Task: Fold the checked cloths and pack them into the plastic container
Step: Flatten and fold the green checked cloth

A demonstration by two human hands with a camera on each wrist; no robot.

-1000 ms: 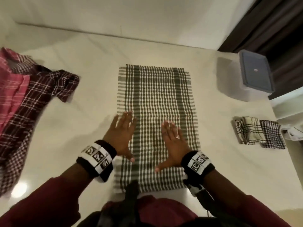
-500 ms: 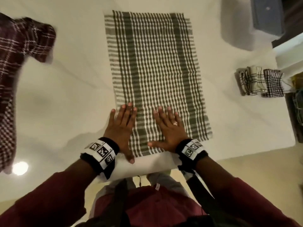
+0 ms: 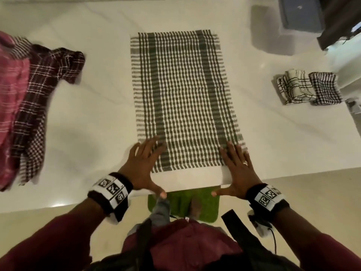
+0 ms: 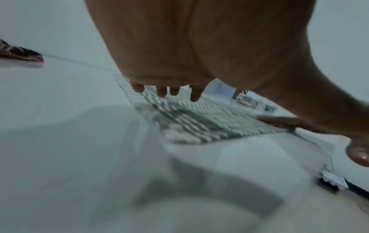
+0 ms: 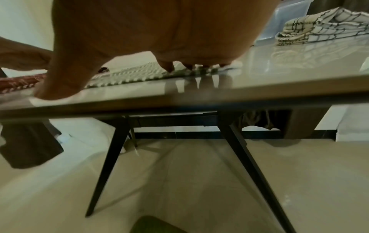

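A green-and-white checked cloth [image 3: 183, 98] lies spread flat in the middle of the white table [image 3: 88, 133], its near end close to the table edge. My left hand [image 3: 144, 165] lies flat with straight fingers on the cloth's near left corner, thumb out over the table edge. My right hand [image 3: 237, 169] lies flat on the near right corner in the same way. In the left wrist view my fingertips [image 4: 161, 93] point down at the cloth [image 4: 199, 123]. The plastic container [image 3: 298, 14] with its grey lid on stands at the far right.
Two folded checked cloths [image 3: 297, 87] [image 3: 324, 89] lie at the right edge. A loose pile of maroon and pink checked cloths [image 3: 35, 90] covers the left side. A green mat [image 3: 183, 202] lies on the floor below the table edge.
Both hands have slid toward me along the cloth and then apart, from its middle to its two near corners. The cloth stays flat.
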